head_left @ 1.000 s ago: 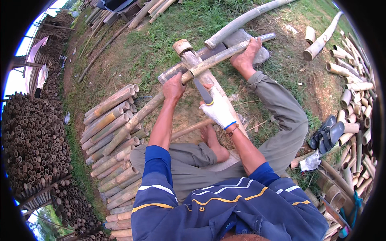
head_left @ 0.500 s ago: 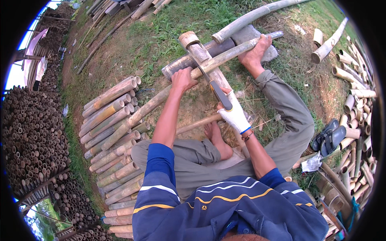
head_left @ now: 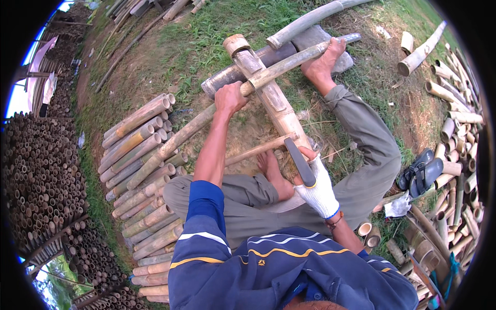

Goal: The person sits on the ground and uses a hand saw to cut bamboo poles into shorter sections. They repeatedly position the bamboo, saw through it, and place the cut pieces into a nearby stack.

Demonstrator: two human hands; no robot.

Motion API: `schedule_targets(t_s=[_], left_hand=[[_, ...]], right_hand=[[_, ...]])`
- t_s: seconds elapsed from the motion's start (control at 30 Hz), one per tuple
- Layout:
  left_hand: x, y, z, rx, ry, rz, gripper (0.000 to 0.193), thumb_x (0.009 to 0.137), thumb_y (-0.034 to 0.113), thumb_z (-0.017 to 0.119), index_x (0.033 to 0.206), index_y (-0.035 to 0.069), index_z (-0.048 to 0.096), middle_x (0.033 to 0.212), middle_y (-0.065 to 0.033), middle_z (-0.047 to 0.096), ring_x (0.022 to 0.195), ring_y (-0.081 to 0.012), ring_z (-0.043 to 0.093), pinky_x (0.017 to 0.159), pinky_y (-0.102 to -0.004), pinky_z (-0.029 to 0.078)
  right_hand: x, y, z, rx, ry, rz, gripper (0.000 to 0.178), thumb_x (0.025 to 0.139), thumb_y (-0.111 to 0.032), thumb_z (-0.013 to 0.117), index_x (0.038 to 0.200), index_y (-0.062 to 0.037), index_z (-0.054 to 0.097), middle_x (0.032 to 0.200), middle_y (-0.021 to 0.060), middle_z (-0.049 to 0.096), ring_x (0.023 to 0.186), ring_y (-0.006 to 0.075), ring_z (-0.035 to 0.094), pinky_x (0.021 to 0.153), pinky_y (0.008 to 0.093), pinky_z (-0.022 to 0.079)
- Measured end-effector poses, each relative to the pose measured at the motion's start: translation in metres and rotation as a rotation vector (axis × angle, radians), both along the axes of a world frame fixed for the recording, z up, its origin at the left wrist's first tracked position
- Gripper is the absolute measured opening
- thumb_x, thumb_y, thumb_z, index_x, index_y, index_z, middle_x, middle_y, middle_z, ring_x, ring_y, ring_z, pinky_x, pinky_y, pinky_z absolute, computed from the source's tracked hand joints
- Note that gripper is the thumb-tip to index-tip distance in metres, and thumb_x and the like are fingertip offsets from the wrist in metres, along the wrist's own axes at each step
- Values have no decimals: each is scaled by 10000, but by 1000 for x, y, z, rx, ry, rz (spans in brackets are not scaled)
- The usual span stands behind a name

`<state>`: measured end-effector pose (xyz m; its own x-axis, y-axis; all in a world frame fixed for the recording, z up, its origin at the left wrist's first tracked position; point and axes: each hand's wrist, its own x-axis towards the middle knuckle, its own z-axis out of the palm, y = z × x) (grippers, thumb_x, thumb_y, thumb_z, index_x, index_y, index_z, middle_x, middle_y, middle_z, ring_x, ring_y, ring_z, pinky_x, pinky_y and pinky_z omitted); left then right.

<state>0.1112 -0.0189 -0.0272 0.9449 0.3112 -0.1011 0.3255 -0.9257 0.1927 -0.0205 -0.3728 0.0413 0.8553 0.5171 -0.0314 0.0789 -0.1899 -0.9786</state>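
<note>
- Across the bamboo beam [head_left: 291, 124] lies the bamboo pole [head_left: 284, 68]; a bare foot [head_left: 321, 61] hides part of its upper-right stretch.
- Bare and closed around the pole, just left of the beam, is the left hand [head_left: 230, 98]; its fingertips are out of sight underneath.
- The gloved right hand [head_left: 318, 192] grips a dark-handled tool [head_left: 299, 161] near the beam's lower part; its blade is hard to make out.
- The pole's lower-left end lies over stacked bamboo lengths [head_left: 147, 225].
- The dark lens rim cuts off the bamboo pile [head_left: 462, 170] at right.
</note>
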Motion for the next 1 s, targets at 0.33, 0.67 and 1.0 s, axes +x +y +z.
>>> schedule_targets(t_s=[0.33, 0.67, 1.0], left_hand=[[11, 17, 0, 45, -16, 51, 458, 800, 284, 832, 1218, 116, 748, 1119, -233, 798, 1068, -427, 765, 929, -525, 614], [16, 24, 5, 66, -53, 20, 435, 783, 258, 832, 1171, 79, 749, 1101, -234, 800, 1061, -427, 765, 927, -544, 610], [-6, -6, 1, 32, 31, 17, 459, 803, 297, 828, 1226, 130, 759, 1127, -218, 804, 1072, -417, 769, 945, -521, 618]], right_hand=[[32, 48, -8, 129, -6, -38, 728, 826, -9, 744, 1525, -38, 543, 1344, 147, 672, 1270, 258, 657, 1098, 337, 505], [42, 48, -3, 87, 111, 15, 708, 844, -39, 739, 1523, -37, 538, 1339, 159, 660, 1255, 262, 636, 1094, 342, 488], [17, 27, 7, 87, -25, -39, 620, 885, -65, 718, 1486, -45, 568, 1253, 176, 692, 1104, 272, 701, 966, 349, 555]])
